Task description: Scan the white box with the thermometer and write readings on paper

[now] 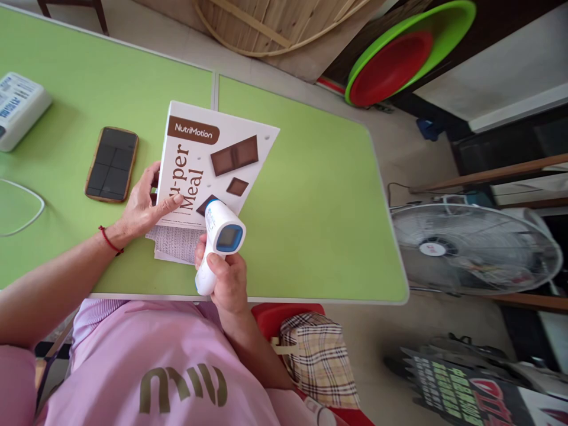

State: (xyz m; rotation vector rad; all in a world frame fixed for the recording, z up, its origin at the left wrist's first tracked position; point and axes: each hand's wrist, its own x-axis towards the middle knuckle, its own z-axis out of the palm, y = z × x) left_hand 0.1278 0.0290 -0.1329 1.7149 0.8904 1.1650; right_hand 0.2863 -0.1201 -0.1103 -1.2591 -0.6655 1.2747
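My left hand [148, 204] grips the lower left edge of a white and brown NutriMotion box [231, 139], thumb on its printed front. The box is tilted up over the green table [310, 236]. Wrapped in my right hand [228, 278] is a white and blue infrared thermometer [209, 251], its grey screen towards me. Its far end overlaps the box's lower right part in view; whether they touch I cannot tell. Under the box lies a sheet of printed paper [175, 244]. A phone [112, 164] in a brown case rests left of my left hand.
A white device with a label [24, 109] and a white cable [33, 219] lie at the table's left. Beyond the right edge stands a fan [470, 248]. Green and red basins [399, 59] lean at the back. A red chair [266, 319] with checked cloth [315, 355] is beside me.
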